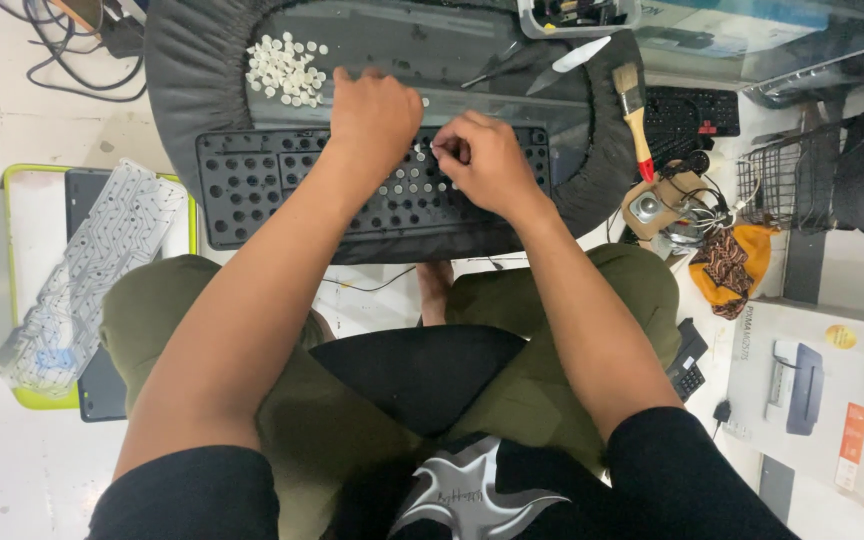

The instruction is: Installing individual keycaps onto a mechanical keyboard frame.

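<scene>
A black keyboard frame [252, 185] with rows of round holes lies across a black round cushioned stool [192, 90] in front of me. Several small white rubber domes sit in its middle holes [402, 187]. My left hand [377, 110] rests knuckles-up over the frame's upper middle, fingers curled. My right hand [487, 160] is right beside it, its fingertips pinched on a small white dome over the frame. A loose pile of white rubber domes [284, 68] lies on the stool at the upper left.
A clear keyboard membrane sheet [92, 270] lies on a green-rimmed tray [12, 200] at left. A paintbrush with a red handle [635, 115], a knife [567, 60], a second black keyboard [692, 112], a wire basket [782, 185] and a printer box [822, 400] are at right.
</scene>
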